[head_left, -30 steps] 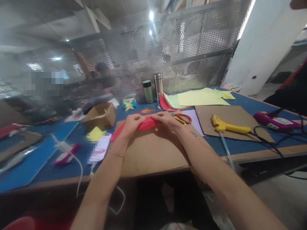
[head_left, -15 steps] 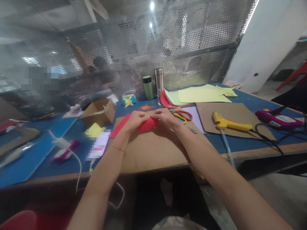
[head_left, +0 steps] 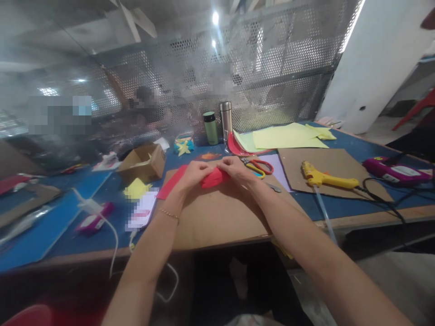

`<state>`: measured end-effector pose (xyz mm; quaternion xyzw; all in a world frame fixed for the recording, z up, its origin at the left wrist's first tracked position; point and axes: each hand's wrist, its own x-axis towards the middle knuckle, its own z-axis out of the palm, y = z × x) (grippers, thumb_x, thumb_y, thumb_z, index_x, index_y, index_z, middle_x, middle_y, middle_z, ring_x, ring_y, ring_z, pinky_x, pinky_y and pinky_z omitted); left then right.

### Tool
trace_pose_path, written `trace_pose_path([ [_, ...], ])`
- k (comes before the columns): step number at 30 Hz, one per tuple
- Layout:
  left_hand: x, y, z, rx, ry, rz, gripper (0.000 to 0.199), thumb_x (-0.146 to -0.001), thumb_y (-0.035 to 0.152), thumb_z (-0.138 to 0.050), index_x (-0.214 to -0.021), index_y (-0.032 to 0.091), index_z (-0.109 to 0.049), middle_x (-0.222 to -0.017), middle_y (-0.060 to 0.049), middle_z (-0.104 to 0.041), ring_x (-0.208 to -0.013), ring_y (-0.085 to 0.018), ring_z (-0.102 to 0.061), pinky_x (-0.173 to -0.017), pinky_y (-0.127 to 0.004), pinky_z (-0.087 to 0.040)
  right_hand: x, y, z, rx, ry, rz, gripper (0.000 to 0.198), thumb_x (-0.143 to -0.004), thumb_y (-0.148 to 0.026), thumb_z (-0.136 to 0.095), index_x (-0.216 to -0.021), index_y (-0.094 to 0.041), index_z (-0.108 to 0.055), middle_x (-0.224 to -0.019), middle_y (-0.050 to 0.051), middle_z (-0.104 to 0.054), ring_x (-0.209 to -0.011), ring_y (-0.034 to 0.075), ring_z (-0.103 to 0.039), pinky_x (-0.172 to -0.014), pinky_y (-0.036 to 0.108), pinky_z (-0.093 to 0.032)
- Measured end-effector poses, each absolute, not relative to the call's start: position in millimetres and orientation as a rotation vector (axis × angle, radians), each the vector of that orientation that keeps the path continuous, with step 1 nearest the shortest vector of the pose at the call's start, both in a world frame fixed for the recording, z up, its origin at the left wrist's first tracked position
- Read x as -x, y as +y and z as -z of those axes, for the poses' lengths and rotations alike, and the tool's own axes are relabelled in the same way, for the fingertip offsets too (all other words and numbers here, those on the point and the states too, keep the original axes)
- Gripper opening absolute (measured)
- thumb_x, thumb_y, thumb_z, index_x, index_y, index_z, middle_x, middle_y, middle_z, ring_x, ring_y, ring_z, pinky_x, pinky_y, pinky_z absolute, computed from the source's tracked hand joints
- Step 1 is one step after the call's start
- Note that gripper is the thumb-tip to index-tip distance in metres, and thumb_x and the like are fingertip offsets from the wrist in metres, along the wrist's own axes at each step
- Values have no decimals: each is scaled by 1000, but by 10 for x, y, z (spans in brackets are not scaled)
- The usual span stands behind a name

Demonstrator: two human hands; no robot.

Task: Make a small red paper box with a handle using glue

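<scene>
Both hands pinch a small red piece of thin sheet, paper or felt, above a brown cardboard mat. My left hand has its fingertips closed on the piece's left side. On the right side, my right hand grips its upper edge between thumb and fingers. The piece looks curved or folded; its back is hidden. A larger flat red sheet lies under my left wrist. Scissors with red and yellow handles rest just beyond my right hand.
A yellow glue gun lies on cardboard at right. Yellow sheets, a steel flask and a green tumbler stand behind. At left are an open box, a phone-like slab and a white cable.
The view has tilted up slightly, so the table sits lower in the picture. Both hands still pinch the red piece, their grip nearly unchanged.
</scene>
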<state>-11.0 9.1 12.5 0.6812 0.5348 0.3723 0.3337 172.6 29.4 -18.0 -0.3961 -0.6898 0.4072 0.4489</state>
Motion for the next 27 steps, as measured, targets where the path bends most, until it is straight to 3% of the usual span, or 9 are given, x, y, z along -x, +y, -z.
trace_pose_path([
  [12,120,-38,-78,-1715,1340,-999,17,-69,32,-65,-61,17,-64,-58,1,-51,-56,-11,-45,-53,-26,-33,-1801,298,177,965,-1844,-1060,39,-77,-52,-62,-61,-22,-43,-62,-5,-38,-63,11,-34,-58,28,-22],
  [19,148,62,-121,-1790,1405,-1021,22,-70,38,-69,-65,16,-69,-65,0,-59,-61,-13,-47,-58,-27,-36,-1824,293,148,936,-1821,-1032,41,-78,-53,-64,-61,-22,-44,-62,-5,-39,-63,11,-33,-58,29,-20],
  [27,193,62,-101,-1846,1438,-1064,29,-76,36,-65,-55,19,-55,-60,2,-47,-60,-12,-38,-56,-27,-27,-1822,283,144,911,-1816,-1035,38,-77,-52,-60,-60,-22,-45,-62,-5,-38,-63,11,-31,-58,30,-19],
])
